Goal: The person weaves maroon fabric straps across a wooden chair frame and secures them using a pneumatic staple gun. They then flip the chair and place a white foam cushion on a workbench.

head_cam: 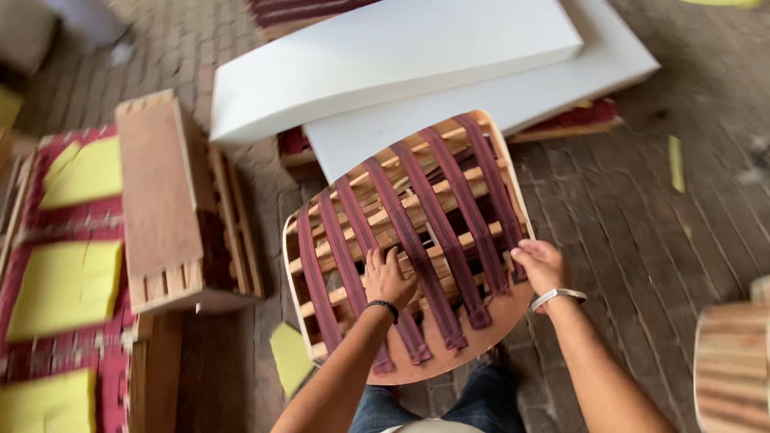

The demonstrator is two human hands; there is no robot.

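Wooden frame (409, 240) with maroon straps (437, 232) tilted over lap, long axis running away toward white foam (393, 60). Left hand (387, 277) curled through middle slats, gripping; right hand (539, 265) clamped on near right edge, nearer the rim.

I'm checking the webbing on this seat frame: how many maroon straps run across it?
6, side by side on the wooden frame: far left, next, under the left hand, centre, next, and rightmost beside the right hand.
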